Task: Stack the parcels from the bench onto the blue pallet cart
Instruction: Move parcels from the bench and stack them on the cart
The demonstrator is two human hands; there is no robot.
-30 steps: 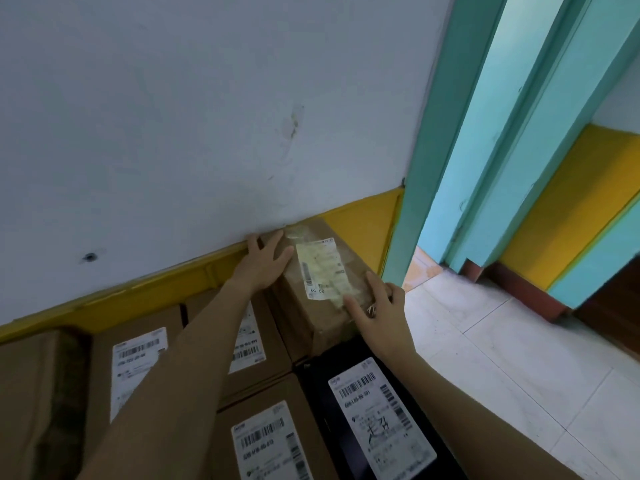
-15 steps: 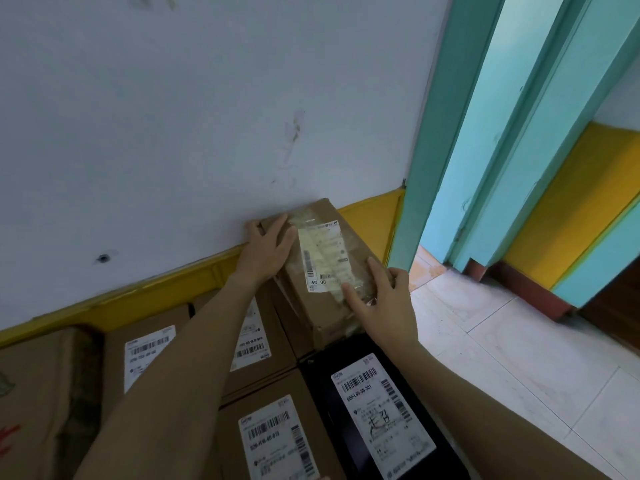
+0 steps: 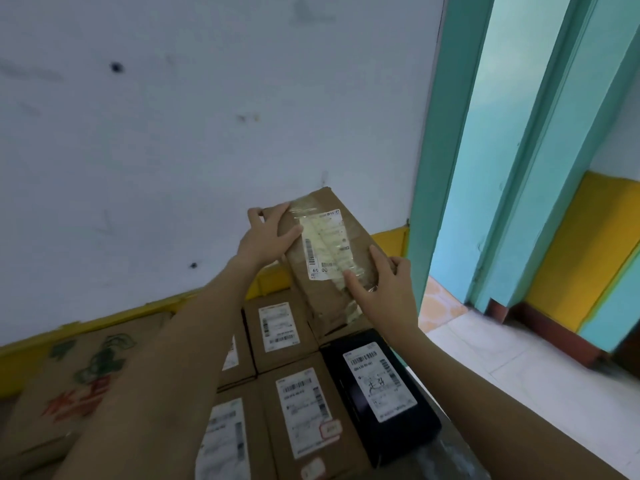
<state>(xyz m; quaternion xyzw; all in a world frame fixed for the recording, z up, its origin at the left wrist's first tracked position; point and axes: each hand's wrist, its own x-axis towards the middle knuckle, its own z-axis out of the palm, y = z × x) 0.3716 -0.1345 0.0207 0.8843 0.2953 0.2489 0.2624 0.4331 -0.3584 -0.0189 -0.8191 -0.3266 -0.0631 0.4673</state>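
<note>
Pick-up step: left hand point(image 3: 266, 237) clasps the brown taped cardboard parcel point(image 3: 325, 244) at ten o'clock, right hand point(image 3: 384, 292) grips five o'clock; next, carry it to the blue pallet cart (unseen).

Both arms are bare along all that shows of them. The left forearm point(image 3: 166, 358) and the right forearm point(image 3: 485, 393) look broad at the lower edge of the view, close to the camera, and taper to slim wrists. The left hand point(image 3: 266, 237) and the right hand point(image 3: 384, 292) are uncovered too, with slender fingers point(image 3: 379, 259). The nails are too blurred to make out.
</note>
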